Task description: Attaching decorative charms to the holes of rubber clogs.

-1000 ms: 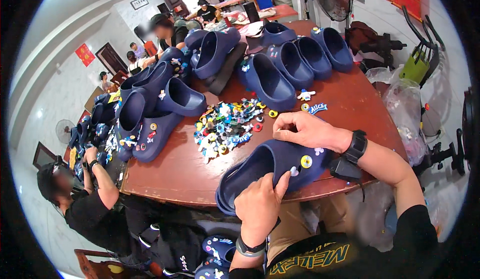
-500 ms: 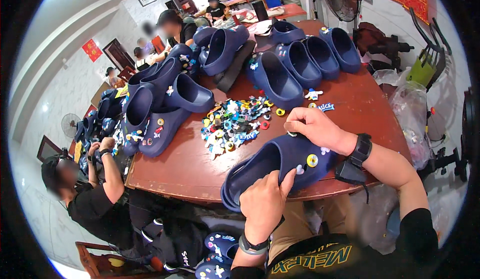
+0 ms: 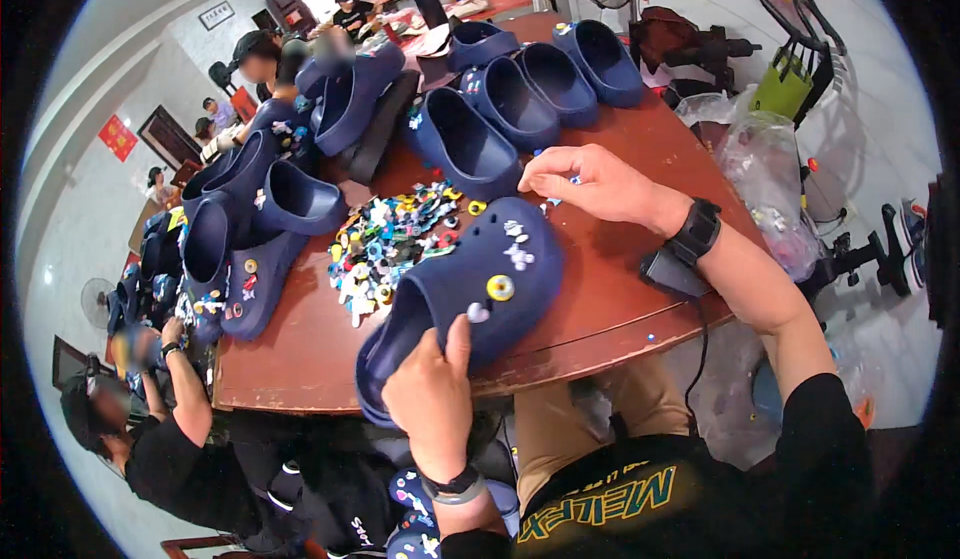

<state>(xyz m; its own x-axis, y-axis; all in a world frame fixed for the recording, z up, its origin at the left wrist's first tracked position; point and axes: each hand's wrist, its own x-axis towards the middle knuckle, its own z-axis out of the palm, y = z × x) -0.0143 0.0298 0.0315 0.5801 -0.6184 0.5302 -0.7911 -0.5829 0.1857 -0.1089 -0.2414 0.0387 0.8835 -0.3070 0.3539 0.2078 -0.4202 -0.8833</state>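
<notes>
A navy blue foam clog (image 3: 425,304) is tilted at the table's near edge. My left hand (image 3: 430,399) grips it by the side of its opening, thumb on the upper beside a pale heart-like charm (image 3: 478,312). A yellow ring-shaped charm (image 3: 500,288) and white figure charms (image 3: 518,256) sit on its upper; several holes near the toe are bare. My right hand (image 3: 595,184), fingers curled, is beyond the toe, apart from the clog and low over small charms on the table. Whatever its fingertips hold is too small to make out.
A heap of mixed charms (image 3: 385,244) lies left of the clog on the red-brown table (image 3: 650,289). More navy clogs (image 3: 465,144) stand at the back and left. A co-worker (image 3: 190,409) sits at left. A black device (image 3: 670,274) hangs from my right wrist, its cable trailing.
My right hand has left the clog's upper and moved to the charms beyond it. The clog, still in my left hand, has turned toe-away. The whole view has shifted, so everything appears further left.
</notes>
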